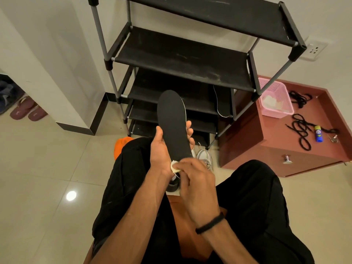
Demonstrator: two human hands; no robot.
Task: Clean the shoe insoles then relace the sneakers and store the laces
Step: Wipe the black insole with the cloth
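Observation:
My left hand (162, 149) grips a black shoe insole (172, 119) by its lower half, toe end pointing up toward the rack. My right hand (192, 178) pinches a small white wipe (174, 167) and presses it on the insole's heel end. Below the hands, a grey-white sneaker (204, 157) sits on the floor, partly hidden by my hand and leg. A second insole (219, 103) leans on a lower rack shelf. Black laces (302, 130) lie coiled on the reddish cabinet top, with another bunch of laces (300, 99) farther back.
A black multi-tier shoe rack (181, 60) stands straight ahead. At the right a low reddish cabinet (266, 141) holds a pink basket (274, 98), a small blue-yellow bottle (317, 133) and keys. Maroon slippers (28, 111) lie far left. My legs in black trousers fill the foreground.

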